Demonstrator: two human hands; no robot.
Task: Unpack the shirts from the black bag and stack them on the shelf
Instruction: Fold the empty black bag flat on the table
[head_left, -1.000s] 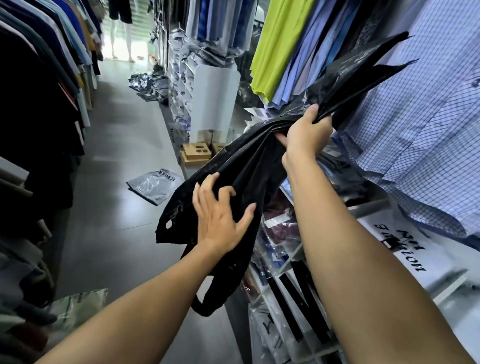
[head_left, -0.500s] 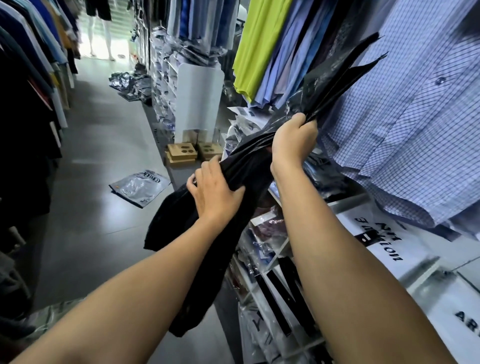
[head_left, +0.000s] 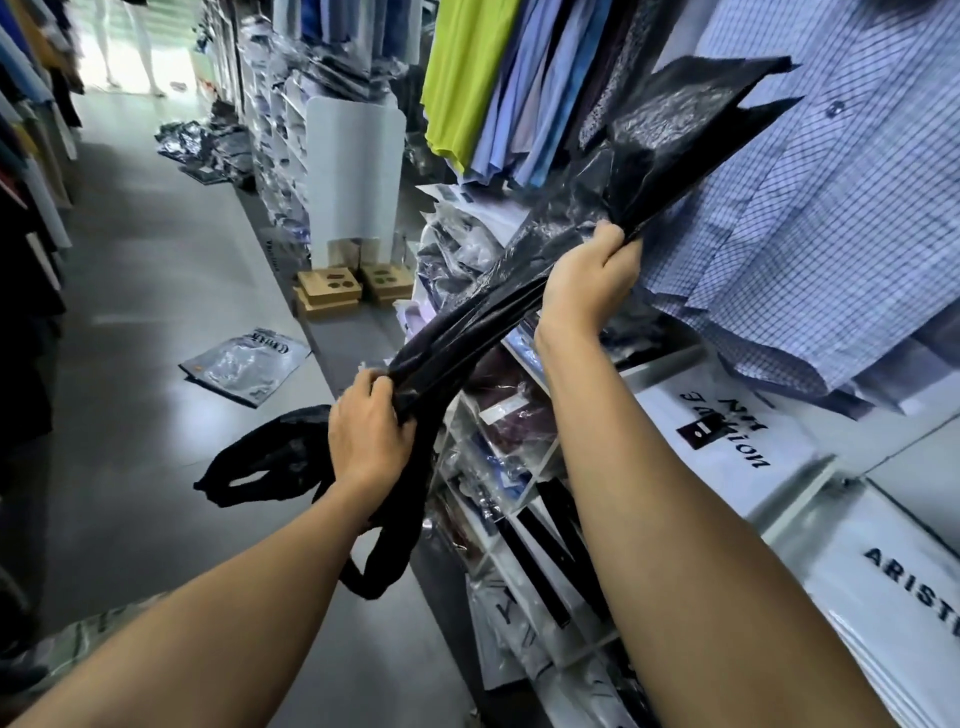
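Stretched between the left hand (head_left: 366, 436) near and the right hand (head_left: 589, 278) farther right, both fisted around it, the black bag (head_left: 478, 332) looks limp, light and slippery, best gripped bunched.

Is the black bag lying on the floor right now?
No, the black bag is held up in the air, stretched between the left hand and the right hand, beside the shelf.
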